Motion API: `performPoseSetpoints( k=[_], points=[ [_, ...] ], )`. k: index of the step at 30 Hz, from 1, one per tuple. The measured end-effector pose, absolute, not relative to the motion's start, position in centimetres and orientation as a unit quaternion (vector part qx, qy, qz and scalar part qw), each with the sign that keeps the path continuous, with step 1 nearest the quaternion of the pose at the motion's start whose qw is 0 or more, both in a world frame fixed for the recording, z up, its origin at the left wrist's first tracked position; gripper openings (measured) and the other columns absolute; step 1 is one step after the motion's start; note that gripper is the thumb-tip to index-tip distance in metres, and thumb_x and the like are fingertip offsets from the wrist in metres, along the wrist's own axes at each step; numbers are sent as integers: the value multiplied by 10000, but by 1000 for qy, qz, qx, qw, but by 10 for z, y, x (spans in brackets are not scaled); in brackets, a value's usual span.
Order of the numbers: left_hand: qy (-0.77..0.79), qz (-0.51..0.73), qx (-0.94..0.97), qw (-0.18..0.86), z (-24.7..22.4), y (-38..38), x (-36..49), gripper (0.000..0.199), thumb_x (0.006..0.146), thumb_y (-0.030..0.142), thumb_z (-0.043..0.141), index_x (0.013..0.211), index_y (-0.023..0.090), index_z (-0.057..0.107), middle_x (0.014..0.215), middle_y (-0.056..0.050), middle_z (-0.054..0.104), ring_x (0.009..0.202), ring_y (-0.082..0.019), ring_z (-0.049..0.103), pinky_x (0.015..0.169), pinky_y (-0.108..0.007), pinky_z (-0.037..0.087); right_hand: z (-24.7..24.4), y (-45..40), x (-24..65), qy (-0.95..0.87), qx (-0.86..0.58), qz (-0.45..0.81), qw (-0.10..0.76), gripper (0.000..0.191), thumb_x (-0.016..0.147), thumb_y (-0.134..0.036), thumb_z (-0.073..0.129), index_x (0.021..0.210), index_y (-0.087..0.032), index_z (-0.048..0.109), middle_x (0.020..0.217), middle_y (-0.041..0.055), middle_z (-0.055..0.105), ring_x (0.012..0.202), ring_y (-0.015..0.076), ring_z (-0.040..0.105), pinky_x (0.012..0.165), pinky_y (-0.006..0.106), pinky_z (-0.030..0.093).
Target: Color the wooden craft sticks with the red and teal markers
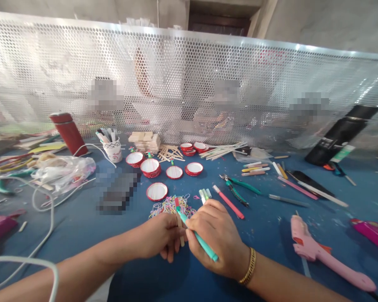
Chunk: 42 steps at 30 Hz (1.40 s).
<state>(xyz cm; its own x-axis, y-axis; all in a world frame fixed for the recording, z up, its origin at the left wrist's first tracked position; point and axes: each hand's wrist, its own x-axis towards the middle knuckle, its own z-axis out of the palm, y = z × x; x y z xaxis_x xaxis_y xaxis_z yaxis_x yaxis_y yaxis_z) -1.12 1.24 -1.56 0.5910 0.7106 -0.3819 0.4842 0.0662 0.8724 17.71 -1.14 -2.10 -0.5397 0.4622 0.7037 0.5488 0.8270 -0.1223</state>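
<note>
My left hand [164, 235] pinches a narrow wooden craft stick [182, 240] whose upper end is coloured red. In my right hand [217, 239] is a teal marker [208, 247], its tip touching the stick just under the red part. Just beyond my hands lies a pile of small coloured rubber bands [168, 205]. Past that pile sit several round red-rimmed lids with white insides, the nearest lid [157, 191] lying alone. A few pale green pens [204, 195] and a red marker [229, 202] rest beside my right hand.
Green-handled pliers [236, 191] lie to the right, with a pink glue gun [327, 256] nearer. A black bottle [340, 138] leans far right. On the left are a dark phone [119, 191], a white cable [52, 218], a pen cup [113, 151] and a red flask [69, 134]. A perforated panel [189, 84] stands behind.
</note>
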Motion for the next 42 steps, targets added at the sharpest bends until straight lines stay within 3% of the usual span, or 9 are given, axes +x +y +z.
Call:
performPoseSetpoints(
  k=[42],
  points=[
    [430,75,694,573,-11,9,-13,227,873,343,449,729,180,515,557,43,537,443,-83,544,449,-181,428,-17,-11,180,-875,-279,-52,391,108,850,-157,475,846,-182,579,702,4,614,697,151,512,803,384,364]
  ],
)
